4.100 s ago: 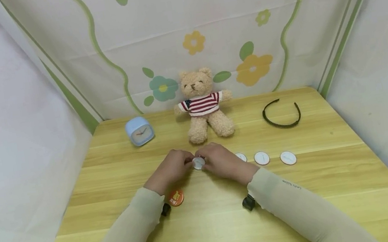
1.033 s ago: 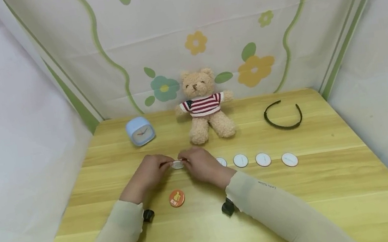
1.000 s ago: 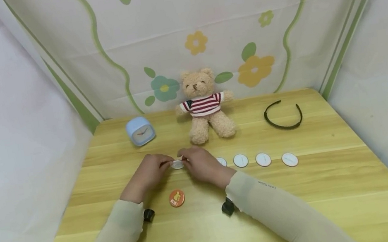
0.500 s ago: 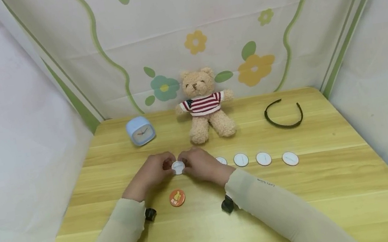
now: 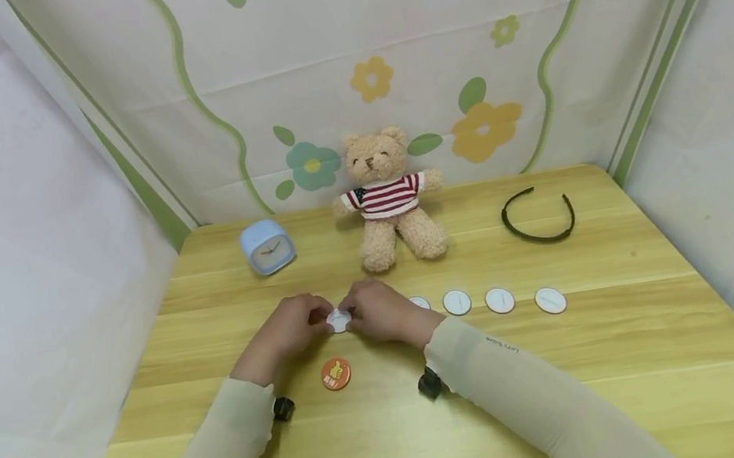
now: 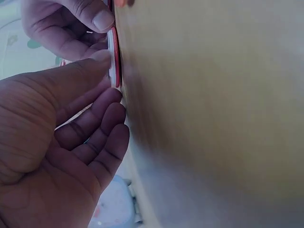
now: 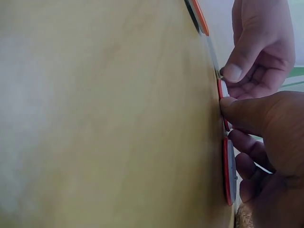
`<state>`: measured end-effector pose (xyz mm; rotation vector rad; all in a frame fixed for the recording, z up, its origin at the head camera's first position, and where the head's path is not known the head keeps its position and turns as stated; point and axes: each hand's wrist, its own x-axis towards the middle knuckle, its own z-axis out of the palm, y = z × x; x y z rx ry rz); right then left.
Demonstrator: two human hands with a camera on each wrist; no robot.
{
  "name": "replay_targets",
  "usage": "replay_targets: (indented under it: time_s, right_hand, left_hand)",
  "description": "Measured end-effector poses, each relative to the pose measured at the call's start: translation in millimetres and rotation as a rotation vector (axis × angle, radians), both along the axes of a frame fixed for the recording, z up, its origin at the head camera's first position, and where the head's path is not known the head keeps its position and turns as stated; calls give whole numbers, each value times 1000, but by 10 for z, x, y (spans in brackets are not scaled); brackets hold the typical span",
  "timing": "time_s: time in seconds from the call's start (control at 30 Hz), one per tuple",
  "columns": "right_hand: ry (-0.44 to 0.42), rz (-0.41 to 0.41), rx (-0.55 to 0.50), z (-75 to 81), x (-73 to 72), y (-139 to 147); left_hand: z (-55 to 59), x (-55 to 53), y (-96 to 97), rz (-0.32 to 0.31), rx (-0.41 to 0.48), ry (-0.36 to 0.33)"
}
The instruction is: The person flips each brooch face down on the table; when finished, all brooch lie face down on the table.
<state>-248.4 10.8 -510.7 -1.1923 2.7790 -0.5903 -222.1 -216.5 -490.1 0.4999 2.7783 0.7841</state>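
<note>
Between both hands a round pin badge (image 5: 339, 320), white back up with a red rim, lies flat or nearly flat on the wooden table. My left hand (image 5: 296, 325) pinches its left edge; in the left wrist view the thumb (image 6: 78, 78) lies on the white back. My right hand (image 5: 383, 312) grips the opposite edge, its thumb (image 7: 247, 111) on the badge in the right wrist view. Just right of that hand is another white-backed badge (image 5: 421, 302), partly hidden. Nearer me lies an orange badge (image 5: 336, 374) with a yellow thumbs-up, face up.
Further right, white-backed badges (image 5: 456, 303) continue the row. At the back a teddy bear (image 5: 387, 198) in a striped shirt sits against the flowered cloth, with a blue alarm clock (image 5: 267, 248) to its left and a black headband (image 5: 539, 215) to its right.
Since the earliest frame both hands have moved left, and one more badge lies in the row. Within the last second the badge between the hands has gone from tilted to flat on the table.
</note>
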Motion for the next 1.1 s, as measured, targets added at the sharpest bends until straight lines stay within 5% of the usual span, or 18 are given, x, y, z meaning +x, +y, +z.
replay_targets:
  time_s: [0.17, 0.37, 0.53, 0.83, 1.1]
  right_hand:
    - [-19, -10, 14, 15, 13, -26]
    - [-32, -23, 37, 10, 14, -31]
    - [-30, -20, 34, 18, 9, -9]
    - [-28, -10, 16, 41, 12, -2]
    - [-63, -24, 5, 47, 31, 0]
  left_hand:
    - [61, 238, -67, -8, -25, 5]
    - [124, 611, -121, -123, -7, -54]
    - [98, 752, -80, -174, -26, -20]
    - [39, 663, -149, -91, -54, 30]
    - [-6, 271, -459, 95, -2, -23]
